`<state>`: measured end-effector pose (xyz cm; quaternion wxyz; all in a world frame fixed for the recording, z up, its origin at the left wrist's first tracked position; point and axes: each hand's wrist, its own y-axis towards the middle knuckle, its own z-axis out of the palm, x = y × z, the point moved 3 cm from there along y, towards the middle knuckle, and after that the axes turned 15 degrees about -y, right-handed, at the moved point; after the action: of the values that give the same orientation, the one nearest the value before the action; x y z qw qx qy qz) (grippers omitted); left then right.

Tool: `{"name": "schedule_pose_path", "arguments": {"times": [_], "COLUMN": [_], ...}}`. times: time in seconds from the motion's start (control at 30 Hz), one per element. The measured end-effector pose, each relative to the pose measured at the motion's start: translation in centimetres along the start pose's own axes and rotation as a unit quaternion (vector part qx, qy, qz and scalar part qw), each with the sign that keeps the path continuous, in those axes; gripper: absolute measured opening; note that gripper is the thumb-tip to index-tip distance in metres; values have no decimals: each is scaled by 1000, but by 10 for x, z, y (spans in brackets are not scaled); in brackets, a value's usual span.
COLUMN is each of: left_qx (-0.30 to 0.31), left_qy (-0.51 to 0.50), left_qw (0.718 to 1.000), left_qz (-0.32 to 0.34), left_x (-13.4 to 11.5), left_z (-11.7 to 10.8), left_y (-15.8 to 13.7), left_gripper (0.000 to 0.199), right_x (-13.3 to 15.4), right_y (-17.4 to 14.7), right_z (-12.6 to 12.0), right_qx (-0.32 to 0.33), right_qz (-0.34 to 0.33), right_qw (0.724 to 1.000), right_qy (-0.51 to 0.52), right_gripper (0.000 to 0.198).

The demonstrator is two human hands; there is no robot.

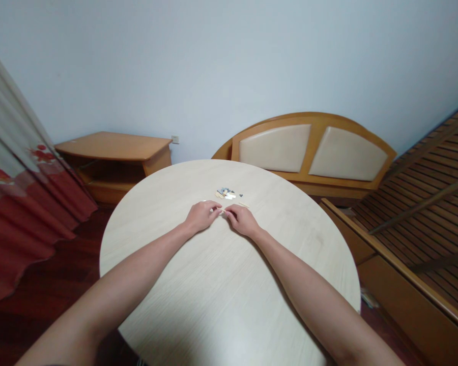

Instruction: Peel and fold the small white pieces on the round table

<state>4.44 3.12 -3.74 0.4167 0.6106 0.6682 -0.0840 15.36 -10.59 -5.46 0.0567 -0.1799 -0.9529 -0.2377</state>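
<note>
My left hand (202, 216) and my right hand (243, 220) meet over the table, fingertips almost touching. Both are closed in a pinch on a small pale building piece (223, 210) between them, mostly covered by the fingers. Just beyond lies a small pile of loose pieces (226, 192), grey, beige and white, too small to tell apart. A tiny dark piece (241, 195) sits apart to its right. Close behind my right hand, a thin beige strip (244, 205) rests on the tabletop.
The round pale table (168, 274) stands under my forearms. Behind it are a low wooden cabinet (118, 145) on the left and a padded headboard (275, 147) on the right. A slatted bed frame (423, 203) flanks the right side, a red and white curtain (30, 203) the left.
</note>
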Motion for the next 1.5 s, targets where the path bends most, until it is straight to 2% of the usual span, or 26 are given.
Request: {"name": "schedule_pose_path", "arguments": {"times": [1.5], "left_qx": [-9], "left_qy": [11], "left_qw": [999], "left_qz": [-39], "left_x": [-3], "left_z": [-4], "left_y": [0], "left_gripper": [25], "right_x": [3], "right_y": [0], "right_z": [-6], "right_qx": [-10], "right_qz": [16], "right_qw": [1000], "right_qy": [-18], "right_gripper": [16]}}
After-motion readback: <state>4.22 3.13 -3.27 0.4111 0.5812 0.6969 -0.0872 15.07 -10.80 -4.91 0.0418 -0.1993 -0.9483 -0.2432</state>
